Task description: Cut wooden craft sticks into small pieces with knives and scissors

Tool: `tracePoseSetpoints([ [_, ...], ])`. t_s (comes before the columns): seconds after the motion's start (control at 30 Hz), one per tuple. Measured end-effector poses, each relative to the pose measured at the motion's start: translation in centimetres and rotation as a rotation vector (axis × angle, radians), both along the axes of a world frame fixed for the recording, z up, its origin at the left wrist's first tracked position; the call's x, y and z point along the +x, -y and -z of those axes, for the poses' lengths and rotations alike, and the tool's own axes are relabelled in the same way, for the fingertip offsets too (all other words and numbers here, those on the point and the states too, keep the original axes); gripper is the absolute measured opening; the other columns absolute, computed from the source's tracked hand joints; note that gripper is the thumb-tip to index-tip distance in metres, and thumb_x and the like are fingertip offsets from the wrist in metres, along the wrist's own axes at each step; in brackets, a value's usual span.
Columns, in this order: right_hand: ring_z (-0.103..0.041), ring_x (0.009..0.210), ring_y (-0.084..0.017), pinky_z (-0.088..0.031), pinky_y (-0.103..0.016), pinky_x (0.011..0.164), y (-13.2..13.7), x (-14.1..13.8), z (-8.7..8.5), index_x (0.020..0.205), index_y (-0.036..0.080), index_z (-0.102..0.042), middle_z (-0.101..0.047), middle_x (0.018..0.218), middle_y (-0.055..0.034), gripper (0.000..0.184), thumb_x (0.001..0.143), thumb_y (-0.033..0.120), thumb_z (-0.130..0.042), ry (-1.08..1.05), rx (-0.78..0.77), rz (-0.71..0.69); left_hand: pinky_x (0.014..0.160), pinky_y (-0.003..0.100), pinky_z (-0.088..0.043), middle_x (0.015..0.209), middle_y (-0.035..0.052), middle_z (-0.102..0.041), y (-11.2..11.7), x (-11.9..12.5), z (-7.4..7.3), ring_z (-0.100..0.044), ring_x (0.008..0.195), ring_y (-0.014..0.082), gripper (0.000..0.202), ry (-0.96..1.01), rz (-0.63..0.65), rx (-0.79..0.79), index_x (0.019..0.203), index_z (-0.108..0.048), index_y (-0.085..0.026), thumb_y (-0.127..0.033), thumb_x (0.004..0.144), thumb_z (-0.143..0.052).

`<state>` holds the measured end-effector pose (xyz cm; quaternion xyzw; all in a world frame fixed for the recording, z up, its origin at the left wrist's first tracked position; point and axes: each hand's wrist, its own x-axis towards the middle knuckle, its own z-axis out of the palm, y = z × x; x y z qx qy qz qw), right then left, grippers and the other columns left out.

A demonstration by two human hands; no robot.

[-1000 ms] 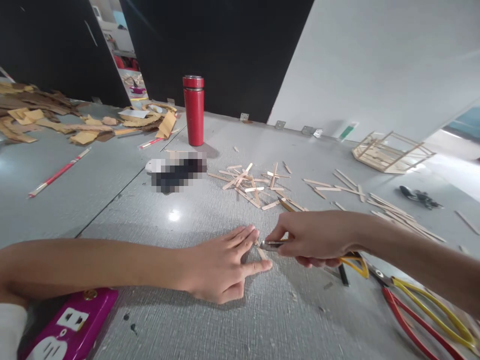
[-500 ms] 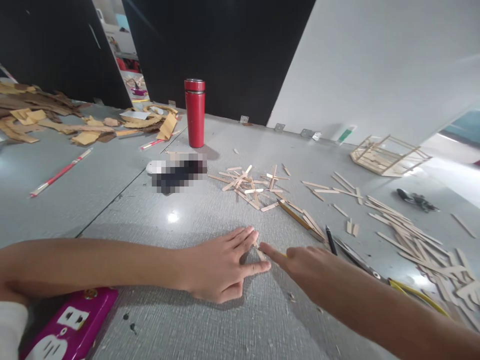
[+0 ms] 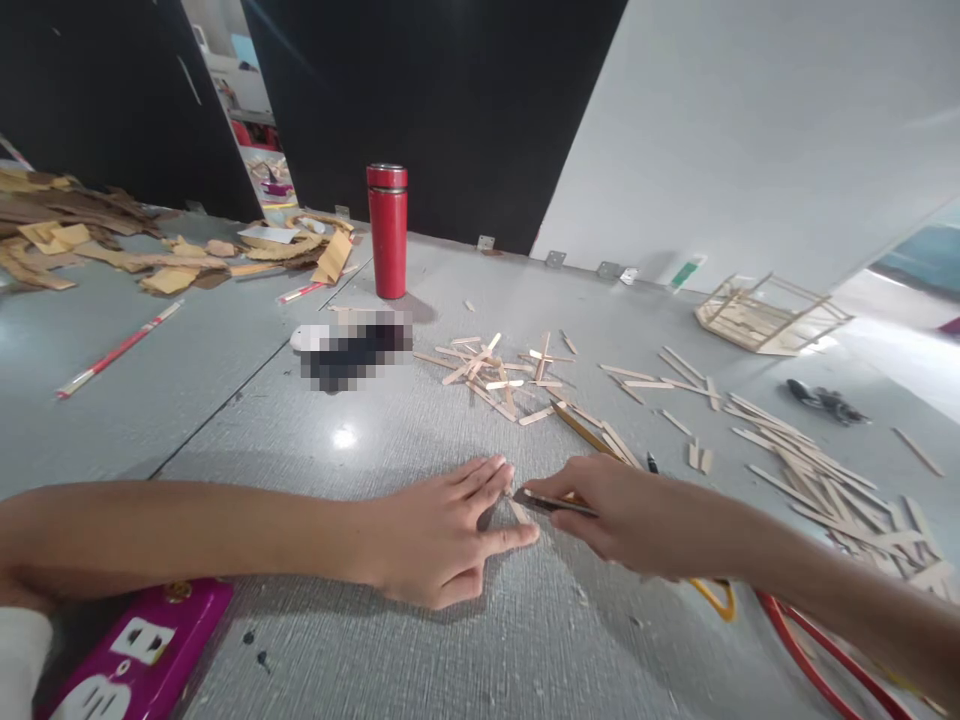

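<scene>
My left hand [image 3: 442, 535] lies flat on the grey table [image 3: 420, 650], fingers spread, pinning a small wooden stick piece [image 3: 519, 512] between its fingertips. My right hand [image 3: 622, 515] is closed around a tool with a dark metal tip [image 3: 551, 502] and yellow handle [image 3: 716, 598]. The tip points left and touches the stick piece beside my left fingertips.
Loose wooden sticks [image 3: 502, 375] lie scattered ahead and to the right [image 3: 810, 465]. A red flask [image 3: 388, 232] stands behind them. A stick frame model [image 3: 765, 315] sits far right. Cardboard scraps [image 3: 90, 245] pile at left. A magenta box [image 3: 127, 655] is under my left forearm; red-handled pliers [image 3: 817, 660] lie at right.
A second ago my right hand held the tool at the stick piece; half a second ago its bare forefinger pointed at the piece; now the tool tip is back against it. My left hand stayed put.
</scene>
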<state>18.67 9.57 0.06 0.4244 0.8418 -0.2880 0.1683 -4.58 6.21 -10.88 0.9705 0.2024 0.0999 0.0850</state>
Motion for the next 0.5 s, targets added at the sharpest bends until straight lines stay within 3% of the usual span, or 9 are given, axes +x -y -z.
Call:
tracePoseSetpoints([
  [0.07, -0.047, 0.044, -0.011, -0.040, -0.023, 0.041, -0.5, -0.4, -0.6, 0.111, 0.019, -0.071, -0.054, 0.060, 0.0039, 0.027, 0.102, 0.031, -0.048, 0.046, -0.259, 0.253, 0.128, 0.055, -0.021, 0.171, 0.0260, -0.013, 0.0, 0.0, 0.0, -0.012, 0.157, 0.0463, 0.061, 0.001, -0.002, -0.008, 0.160, -0.040, -0.013, -0.030, 0.102, -0.053],
  [0.13, -0.043, 0.042, -0.009, -0.036, -0.020, 0.038, -0.9, -0.7, -0.9, 0.123, 0.018, -0.068, -0.052, 0.059, 0.0047, 0.032, 0.099, 0.030, -0.052, 0.029, -0.402, 0.383, 0.128, 0.055, -0.021, 0.171, 0.0256, -0.013, 0.0, 0.0, -0.1, -0.010, 0.158, 0.0457, 0.061, -0.001, -0.006, -0.013, 0.160, -0.040, -0.014, -0.030, 0.102, -0.053],
  [0.33, -0.040, 0.043, -0.008, -0.033, -0.018, 0.039, -1.2, -0.6, -1.3, 0.129, 0.017, -0.068, -0.051, 0.059, 0.0052, 0.038, 0.095, 0.027, -0.057, -0.011, -0.503, 0.477, 0.128, 0.054, -0.021, 0.169, 0.0292, -0.016, 0.1, 0.1, 0.0, -0.010, 0.157, 0.0462, 0.059, -0.003, -0.005, -0.005, 0.159, -0.040, -0.014, -0.030, 0.103, -0.050],
  [0.4, -0.044, 0.044, -0.010, -0.036, -0.021, 0.041, -0.7, -0.4, -0.9, 0.123, 0.020, -0.071, -0.053, 0.059, 0.0043, 0.033, 0.097, 0.029, -0.053, -0.009, -0.398, 0.380, 0.128, 0.054, -0.022, 0.170, 0.0286, -0.016, 0.1, 0.1, -0.1, -0.010, 0.157, 0.0460, 0.060, -0.006, -0.008, -0.004, 0.160, -0.039, -0.014, -0.030, 0.103, -0.050],
  [0.5, -0.058, 0.053, -0.015, -0.045, -0.028, 0.052, 1.0, 0.1, 0.6, 0.108, 0.022, -0.076, -0.066, 0.069, -0.0022, 0.028, 0.097, 0.020, -0.050, -0.031, 0.066, 0.047, 0.128, 0.055, -0.022, 0.170, 0.0263, -0.016, 0.0, 0.0, -0.1, -0.010, 0.158, 0.0452, 0.061, -0.008, -0.006, -0.006, 0.160, -0.038, -0.015, -0.030, 0.103, -0.052],
])
